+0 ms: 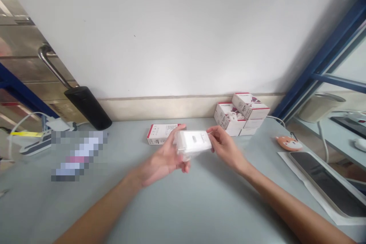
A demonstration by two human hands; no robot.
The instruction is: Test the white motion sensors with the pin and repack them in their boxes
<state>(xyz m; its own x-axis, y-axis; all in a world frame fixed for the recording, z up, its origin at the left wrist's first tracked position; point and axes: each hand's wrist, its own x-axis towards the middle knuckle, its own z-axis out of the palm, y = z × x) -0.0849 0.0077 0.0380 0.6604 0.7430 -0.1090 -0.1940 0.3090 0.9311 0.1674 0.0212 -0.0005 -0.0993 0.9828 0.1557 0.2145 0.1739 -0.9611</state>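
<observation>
Grip: left hand (160,164) cradles the white wrapped packet (196,141) at its left end, thumb along the far side, fingers curled under. Right hand (227,150) has a narrow fingertip pinch on its right end. Packet is up off the grey table (177,213), roughly level.

Handling, my read: let the left carry the weight, right pinch light so the film doesn't tear or the block slide out. Squeeze evenly; loose plastic below looks slippery. Contents: can't tell.

Pose: left forearm comes in from 7 o'clock, palm turned inward. Right from 4-5, wrist fairly straight, back of hand up. Both elbows out of frame.

Clock centred on packet, 12 = wall: red-and-white box (160,132) at 9-10, just behind the left hand. Box stack (253,112) at 2, against the wall. Fox-face case (288,143) at 3, phone (328,183) at 4. Black cylinder (88,107) at 10.
</observation>
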